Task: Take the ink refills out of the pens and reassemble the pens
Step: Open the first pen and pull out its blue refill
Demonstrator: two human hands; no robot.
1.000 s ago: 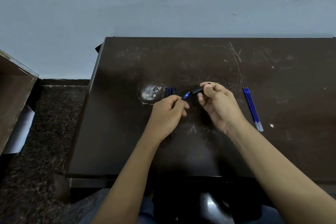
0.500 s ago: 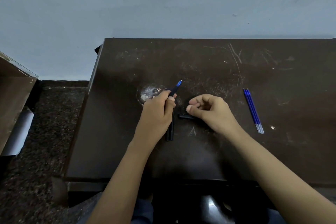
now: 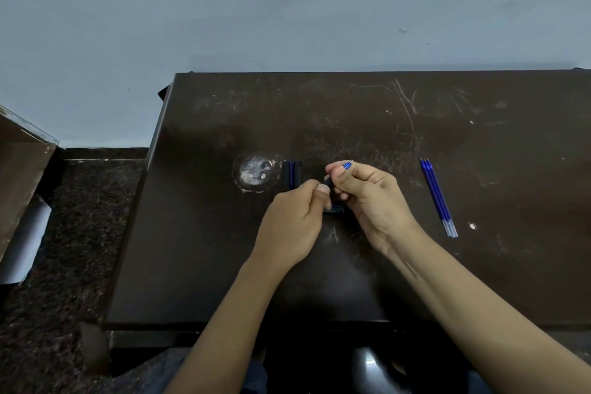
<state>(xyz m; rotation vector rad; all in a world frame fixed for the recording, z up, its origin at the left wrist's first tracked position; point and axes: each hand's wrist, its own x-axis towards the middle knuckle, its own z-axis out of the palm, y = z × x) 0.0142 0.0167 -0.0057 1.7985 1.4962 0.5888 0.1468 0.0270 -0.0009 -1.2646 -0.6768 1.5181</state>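
Refill [image 3: 347, 165] tip pinched between thumb and forefinger of right hand [image 3: 371, 201], likely to draw it out. Left hand [image 3: 294, 217] curls round the barrel [image 3: 328, 182], mostly hidden, steadying it. Loose pen part [image 3: 333, 209] lies under the pinch. Freed refills [image 3: 438, 198] are sorted well right of it, with pens [image 3: 291, 174] just beyond the left knuckles.

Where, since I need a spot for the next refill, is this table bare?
Bare: the table along its far edge, the stretch right of the loose refills, and the near-left corner. Crowded: the middle, where the left hand and right hand hold a pen beside the lying pens.
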